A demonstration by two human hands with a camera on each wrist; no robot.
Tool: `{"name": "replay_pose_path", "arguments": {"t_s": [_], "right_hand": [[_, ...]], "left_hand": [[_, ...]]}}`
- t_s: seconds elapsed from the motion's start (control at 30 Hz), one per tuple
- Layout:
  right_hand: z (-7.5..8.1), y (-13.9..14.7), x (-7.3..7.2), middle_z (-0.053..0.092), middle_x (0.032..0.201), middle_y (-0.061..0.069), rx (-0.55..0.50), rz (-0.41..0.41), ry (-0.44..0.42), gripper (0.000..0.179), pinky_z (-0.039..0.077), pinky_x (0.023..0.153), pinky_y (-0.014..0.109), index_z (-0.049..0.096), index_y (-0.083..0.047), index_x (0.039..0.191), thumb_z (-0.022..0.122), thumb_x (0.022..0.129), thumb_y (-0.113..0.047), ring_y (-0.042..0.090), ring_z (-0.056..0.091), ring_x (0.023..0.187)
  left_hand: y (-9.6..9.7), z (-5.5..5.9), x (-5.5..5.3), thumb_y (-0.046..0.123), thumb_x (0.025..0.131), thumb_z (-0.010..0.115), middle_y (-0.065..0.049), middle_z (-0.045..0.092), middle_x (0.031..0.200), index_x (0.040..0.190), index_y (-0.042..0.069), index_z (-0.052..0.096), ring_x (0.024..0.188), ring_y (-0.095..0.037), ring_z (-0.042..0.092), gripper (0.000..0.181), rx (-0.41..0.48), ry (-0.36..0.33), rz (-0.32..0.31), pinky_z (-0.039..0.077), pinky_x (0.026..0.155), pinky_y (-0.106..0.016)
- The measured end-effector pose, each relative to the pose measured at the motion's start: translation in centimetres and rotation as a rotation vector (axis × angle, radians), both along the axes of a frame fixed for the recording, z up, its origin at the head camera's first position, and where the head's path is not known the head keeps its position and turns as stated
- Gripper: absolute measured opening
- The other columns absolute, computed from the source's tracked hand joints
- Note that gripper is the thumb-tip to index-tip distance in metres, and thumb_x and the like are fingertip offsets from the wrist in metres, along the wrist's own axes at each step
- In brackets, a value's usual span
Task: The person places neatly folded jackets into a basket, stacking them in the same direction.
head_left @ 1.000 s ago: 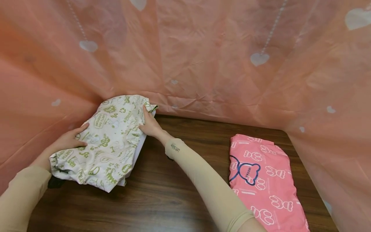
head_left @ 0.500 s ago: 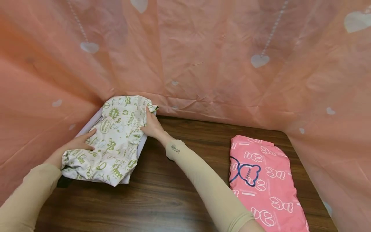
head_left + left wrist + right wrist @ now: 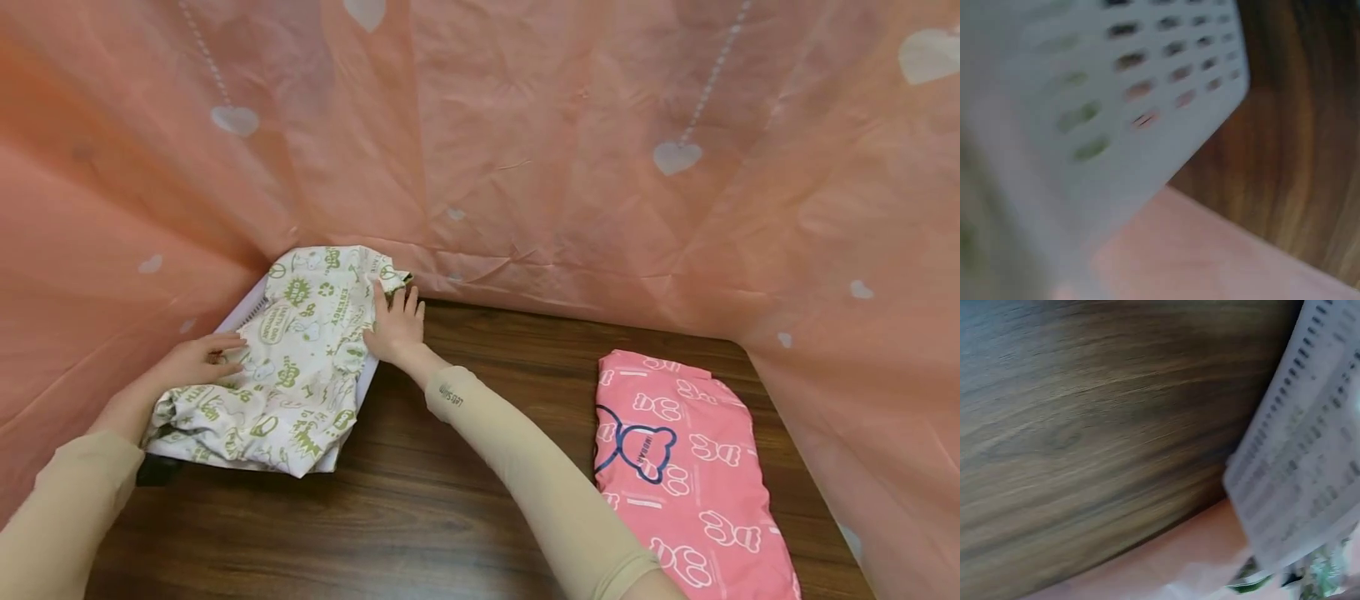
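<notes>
A white cloth with green cartoon print (image 3: 300, 367) lies bunched in a white slotted plastic basket (image 3: 367, 379) at the back left corner. Its folds drape over most of the rim. My left hand (image 3: 191, 367) rests at the left side, fingers reaching over the cloth. On the right side my right hand (image 3: 397, 329) lies with fingers spread on the cloth's edge. The basket's slotted wall (image 3: 1172, 125) fills much of the left wrist view. Another side of the basket (image 3: 1291, 450) appears in the right wrist view; neither wrist view shows the fingers.
A folded pink cloth with white and blue bear print (image 3: 690, 475) lies on the right of the dark wooden table (image 3: 480, 500). Peach curtains with white hearts (image 3: 525, 167) enclose the back and both sides. The basket stands close to the left and back curtains.
The cloth's left edge has come inward, baring the basket's left rim, and its front has bunched up. My right hand's fingers have spread; the pink cloth stays put.
</notes>
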State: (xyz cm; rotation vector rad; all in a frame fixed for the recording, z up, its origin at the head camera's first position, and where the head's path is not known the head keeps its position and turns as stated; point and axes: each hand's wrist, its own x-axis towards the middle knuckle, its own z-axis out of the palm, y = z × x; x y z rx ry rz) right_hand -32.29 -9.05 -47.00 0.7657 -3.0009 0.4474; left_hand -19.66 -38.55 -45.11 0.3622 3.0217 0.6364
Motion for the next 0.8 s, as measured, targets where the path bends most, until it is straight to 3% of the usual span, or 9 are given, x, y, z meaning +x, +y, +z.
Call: {"name": "replay_pose_path", "arguments": {"t_s": [0.1, 0.17, 0.23, 0.33, 0.43, 0.5, 0.6, 0.8], "right_hand": [[0.2, -0.8, 1.2, 0.001, 0.162, 0.02, 0.126, -0.028, 0.06, 0.082, 0.001, 0.118, 0.054, -0.003, -0.032, 0.158, 0.046, 0.097, -0.057, 0.041, -0.012, 0.147], [0.2, -1.3, 2.0, -0.005, 0.162, 0.02, 0.187, -0.044, 0.094, 0.082, -0.003, 0.117, 0.055, -0.002, -0.034, 0.158, 0.043, 0.096, -0.063, 0.042, -0.015, 0.146], [0.2, -1.7, 2.7, -0.01, 0.161, 0.022, 0.24, -0.057, 0.113, 0.082, -0.004, 0.116, 0.056, -0.001, -0.036, 0.157, 0.04, 0.094, -0.068, 0.043, -0.015, 0.146], [0.1, -2.1, 3.4, -0.015, 0.161, 0.02, 0.317, -0.046, 0.13, 0.081, -0.006, 0.115, 0.057, 0.004, -0.036, 0.158, 0.035, 0.092, -0.072, 0.044, -0.015, 0.145], [0.2, -2.3, 3.7, -0.016, 0.162, 0.012, 0.403, 0.036, 0.138, 0.077, -0.007, 0.115, 0.057, 0.013, -0.036, 0.157, 0.034, 0.093, -0.072, 0.039, -0.016, 0.147], [0.4, -2.3, 3.6, -0.012, 0.164, 0.003, 0.446, 0.117, 0.118, 0.07, -0.009, 0.115, 0.057, 0.019, -0.039, 0.156, 0.034, 0.094, -0.07, 0.031, -0.016, 0.148], [0.7, -2.2, 3.4, 0.0, 0.165, -0.008, 0.499, 0.222, 0.055, 0.061, -0.011, 0.115, 0.055, 0.026, -0.042, 0.153, 0.034, 0.097, -0.065, 0.021, -0.008, 0.15], [1.0, -2.2, 3.1, 0.015, 0.162, -0.013, 0.565, 0.265, -0.07, 0.057, -0.011, 0.116, 0.052, 0.026, -0.045, 0.152, 0.03, 0.099, -0.064, 0.018, 0.004, 0.15]], "left_hand": [[0.5, 1.5, 1.2, 0.023, 0.097, 0.061, -0.042, 0.036, 0.14, 0.134, -0.016, 0.047, 0.12, -0.057, 0.046, 0.056, 0.025, -0.155, 0.032, 0.049, 0.086, -0.055], [1.2, 2.4, 2.0, 0.031, 0.099, 0.058, -0.041, 0.034, 0.142, 0.139, -0.012, 0.044, 0.123, -0.059, 0.04, 0.061, 0.015, -0.218, 0.05, 0.046, 0.088, -0.06], [2.0, 2.9, 2.8, 0.038, 0.1, 0.054, -0.04, 0.035, 0.143, 0.146, -0.008, 0.038, 0.117, -0.059, 0.047, 0.066, -0.001, -0.245, 0.084, 0.046, 0.084, -0.059], [3.3, 3.2, 3.7, 0.044, 0.1, 0.051, -0.038, 0.035, 0.144, 0.151, -0.002, 0.032, 0.113, -0.055, 0.051, 0.071, -0.047, -0.22, 0.089, 0.044, 0.086, -0.06], [4.4, 3.0, 4.2, 0.05, 0.099, 0.051, -0.034, 0.029, 0.15, 0.153, 0.004, 0.029, 0.124, -0.053, 0.043, 0.075, -0.099, -0.191, 0.07, 0.036, 0.094, -0.065], [4.9, 2.6, 4.1, 0.053, 0.097, 0.051, -0.033, 0.024, 0.153, 0.154, 0.006, 0.029, 0.136, -0.055, 0.024, 0.077, -0.149, -0.173, 0.056, 0.026, 0.099, -0.071], [4.9, 1.8, 3.7, 0.058, 0.096, 0.05, -0.032, 0.022, 0.154, 0.155, 0.009, 0.028, 0.138, -0.054, 0.02, 0.079, -0.223, -0.151, 0.055, 0.021, 0.101, -0.073], [4.3, -0.3, 3.4, 0.062, 0.095, 0.045, -0.03, 0.014, 0.157, 0.158, 0.016, 0.015, 0.138, -0.056, 0.015, 0.084, -0.312, -0.164, 0.07, 0.008, 0.097, -0.081]]}}
